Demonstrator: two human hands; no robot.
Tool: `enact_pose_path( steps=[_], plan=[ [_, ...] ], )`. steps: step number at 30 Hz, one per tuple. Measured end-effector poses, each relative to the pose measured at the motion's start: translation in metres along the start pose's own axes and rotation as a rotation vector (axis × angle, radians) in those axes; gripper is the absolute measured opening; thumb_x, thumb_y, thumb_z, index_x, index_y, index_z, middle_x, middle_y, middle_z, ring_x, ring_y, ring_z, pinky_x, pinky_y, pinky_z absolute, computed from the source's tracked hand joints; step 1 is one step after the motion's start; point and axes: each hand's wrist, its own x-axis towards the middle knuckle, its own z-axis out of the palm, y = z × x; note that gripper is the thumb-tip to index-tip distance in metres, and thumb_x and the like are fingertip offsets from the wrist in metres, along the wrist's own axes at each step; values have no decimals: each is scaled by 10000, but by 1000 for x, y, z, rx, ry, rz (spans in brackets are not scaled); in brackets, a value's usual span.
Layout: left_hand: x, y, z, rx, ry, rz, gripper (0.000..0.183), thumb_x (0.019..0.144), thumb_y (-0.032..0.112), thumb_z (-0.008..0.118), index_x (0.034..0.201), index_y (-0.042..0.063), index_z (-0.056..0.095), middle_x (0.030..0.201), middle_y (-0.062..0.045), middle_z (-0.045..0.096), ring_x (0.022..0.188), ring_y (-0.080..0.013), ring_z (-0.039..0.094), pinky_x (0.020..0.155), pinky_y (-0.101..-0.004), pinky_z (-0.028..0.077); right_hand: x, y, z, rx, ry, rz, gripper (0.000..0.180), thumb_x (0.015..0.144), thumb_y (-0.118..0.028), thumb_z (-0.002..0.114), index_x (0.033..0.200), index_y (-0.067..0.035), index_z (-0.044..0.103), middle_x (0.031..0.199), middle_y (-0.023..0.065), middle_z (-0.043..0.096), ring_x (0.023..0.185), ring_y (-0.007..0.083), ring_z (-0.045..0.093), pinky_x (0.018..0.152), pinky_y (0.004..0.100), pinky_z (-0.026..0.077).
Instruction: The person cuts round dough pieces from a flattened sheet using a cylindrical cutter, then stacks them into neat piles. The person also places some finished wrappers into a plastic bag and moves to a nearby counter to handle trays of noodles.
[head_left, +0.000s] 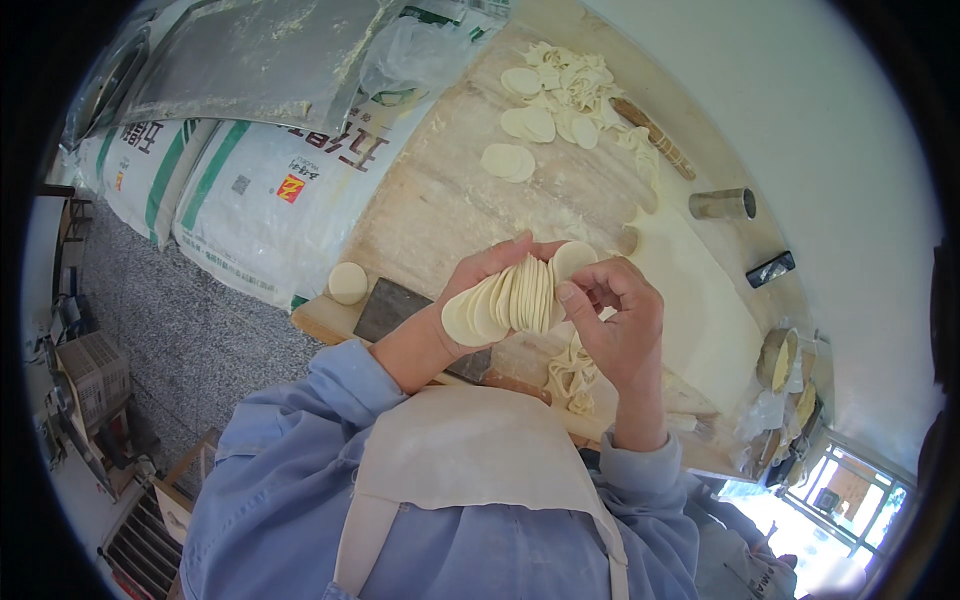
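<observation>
My left hand (484, 264) cradles a fanned row of thin round dough wrappers (517, 296), which run across its palm and over the wrist. At the right end of the row, my right hand (624, 319) touches the wrappers with thumb and forefinger; a round wrapper (574, 257) stands out there. Both hands are above the floured wooden board (442, 217). Below them, close to my apron, lie ribbon-like dough scraps (574, 379). A dark flat slab (394, 311) lies partly hidden under my left forearm.
A rolled dough sheet (697, 307) covers the board's right side. Beyond lie small wrapper piles (529, 124), heaped scraps (577, 79), a brown stick-like tool (652, 139), a metal cylinder (720, 204) and a phone (770, 269). Flour sacks (262, 206) and a metal tray (247, 71) adjoin the left.
</observation>
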Motion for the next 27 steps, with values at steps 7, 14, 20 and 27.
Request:
enact_pose_path(
  steps=[7, 14, 20, 27],
  plan=[
    [-9, -4, 18, 1154, 171, 197, 544, 1041, 326, 452, 1421, -60, 408, 1297, -161, 585, 1124, -215, 627, 964, -350, 521, -4, 13, 5, 151, 8, 96, 62, 884, 9, 664, 938, 40, 668, 867, 51, 652, 720, 102, 619, 631, 235, 514],
    [8, -6, -14, 672, -27, 56, 581, 1010, 323, 543, 1415, -76, 424, 1252, -133, 606, 1082, -185, 628, 933, -311, 521, 2, 0, -2, 237, -23, 363, 177, 884, -174, 632, 845, -16, 701, 761, 69, 667, 708, 151, 616, 676, 303, 494],
    [1, -7, 12, 1298, 97, 147, 567, 995, 273, 587, 1419, -73, 442, 1269, -125, 605, 1135, -177, 598, 981, -303, 479, 4, -8, -2, 333, 5, 426, 263, 907, -189, 589, 759, 7, 683, 661, 31, 622, 651, 96, 571, 632, 275, 468],
    [-1, -7, 17, 1188, 130, 113, 523, 1001, 219, 560, 1429, -59, 445, 1295, -129, 599, 1162, -168, 581, 1016, -294, 450, 3, 6, -5, 416, -46, 437, 215, 945, -135, 594, 842, 40, 665, 796, 99, 680, 691, 150, 656, 676, 295, 575]
  ],
)
